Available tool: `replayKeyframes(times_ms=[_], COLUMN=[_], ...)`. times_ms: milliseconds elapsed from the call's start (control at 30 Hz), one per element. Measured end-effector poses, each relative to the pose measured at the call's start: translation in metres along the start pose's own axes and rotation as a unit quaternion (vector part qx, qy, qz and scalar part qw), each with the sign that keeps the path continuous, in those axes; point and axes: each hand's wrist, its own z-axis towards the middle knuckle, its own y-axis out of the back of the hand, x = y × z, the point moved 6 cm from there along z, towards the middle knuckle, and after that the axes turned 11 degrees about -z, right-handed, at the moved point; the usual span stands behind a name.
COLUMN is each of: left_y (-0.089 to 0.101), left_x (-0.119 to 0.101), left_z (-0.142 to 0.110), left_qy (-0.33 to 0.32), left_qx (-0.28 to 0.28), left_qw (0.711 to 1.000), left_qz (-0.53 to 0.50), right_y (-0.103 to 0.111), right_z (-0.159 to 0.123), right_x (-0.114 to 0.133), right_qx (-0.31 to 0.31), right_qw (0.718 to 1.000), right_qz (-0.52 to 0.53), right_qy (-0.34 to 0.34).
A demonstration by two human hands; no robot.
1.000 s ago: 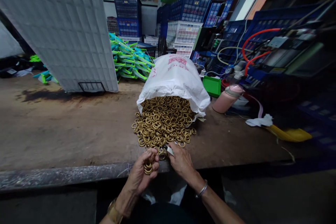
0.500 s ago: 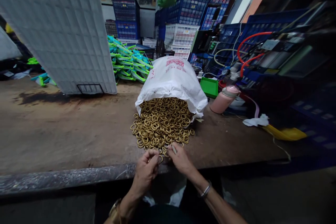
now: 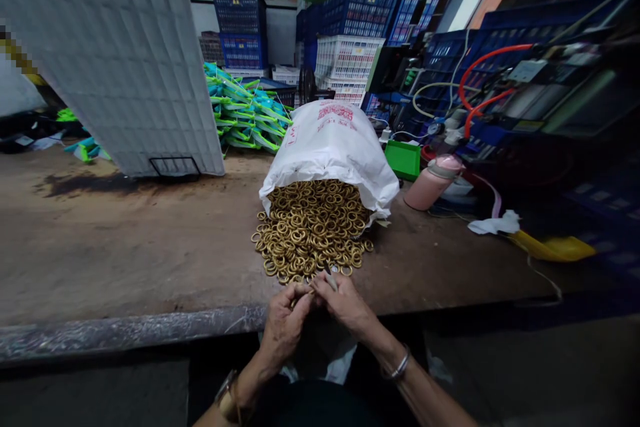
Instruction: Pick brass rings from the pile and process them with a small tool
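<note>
Gold rings [image 3: 311, 230] heaped just beyond left hand [image 3: 284, 321], one showing in its grip, right hand [image 3: 349, 305] holding slim tool [image 3: 331, 278]

Gold rings [image 3: 310, 230], sack [image 3: 333, 143], left grip [image 3: 285, 321], right grip [image 3: 349, 305]

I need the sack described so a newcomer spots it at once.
Start at the table and find the gold rings heaped near its front edge. The sack lies right there, rings spilling from its open mouth. Unlike the grey panel to its left, it is white with red print.
</note>
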Motion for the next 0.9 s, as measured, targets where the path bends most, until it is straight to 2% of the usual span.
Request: replayKeyframes(times_ms=[100, 200, 267, 400, 467, 567, 600, 767, 900], left_y=[0.001, -0.001, -0.003, -0.004, -0.004, -0.003, -0.003, -0.003, -0.001], left_x=[0.009, 0.024, 0.028, 0.026, 0.024, 0.022, 0.021, 0.018, 0.019], left_z=[-0.001, -0.004, -0.006, -0.006, -0.007, -0.007, -0.007, -0.005, -0.004], left_qy=[0.064, 0.164, 0.19, 0.191, 0.194, 0.191, 0.188, 0.169, 0.168], left_qx=[-0.02, -0.012, 0.005, 0.016, 0.01, -0.008, -0.014, -0.035, -0.042], left_qw=[0.996, 0.981, 0.972, 0.966, 0.966, 0.968, 0.969, 0.976, 0.978], left_qz=[-0.051, -0.107, -0.142, -0.171, -0.171, -0.16, -0.156, -0.133, -0.113], right_y=[0.002, 0.001, -0.001, -0.003, 0.001, 0.01, 0.011, -0.003, -0.007], right_z=[0.002, 0.003, 0.003, 0.004, 0.005, 0.001, -0.001, -0.013, -0.015], right_x=[0.002, 0.001, 0.001, 0.001, 0.0, 0.002, 0.004, 0.006, 0.006], right_qx=[-0.038, -0.038, -0.031, 0.001, -0.014, -0.076, -0.078, -0.009, -0.009], right_qw=[0.995, 0.995, 0.995, 0.997, 0.997, 0.98, 0.97, 0.935, 0.911], right_qz=[-0.073, -0.083, -0.076, -0.053, -0.067, -0.174, -0.215, -0.334, -0.399], right_qy=[0.049, 0.051, 0.051, 0.047, 0.042, 0.065, 0.081, 0.12, 0.105])
